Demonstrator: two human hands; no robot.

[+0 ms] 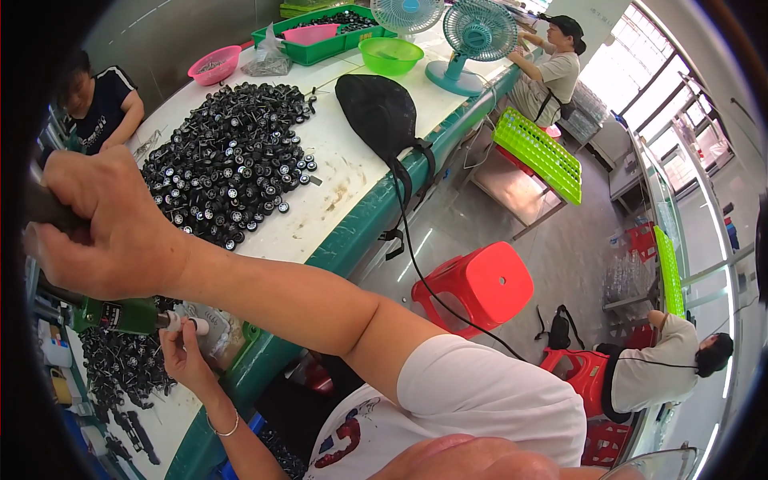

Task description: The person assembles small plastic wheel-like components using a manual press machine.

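Observation:
My right hand (112,228) reaches across to the far left, its fingers wrapped round a dark handle (52,210). Below that forearm sits a green machine (120,315) with a metal tip. At this tip my left hand (186,358), a bracelet on its wrist, has thumb and fingers pinched together. What they pinch is too small to make out; a whitish cylindrical piece (201,326) shows beside them. A big heap of small black wheels with silvery hubs and thin axles (228,160) covers the white table (300,212). More black wheel parts (128,364) lie by the machine.
A black bag (376,116), a green bowl (390,56), a pink bowl (214,66), a green tray (312,53) and a fan (456,80) stand along the table. Red stools (488,284) are on the floor. Three other people are nearby, one across the table (100,104).

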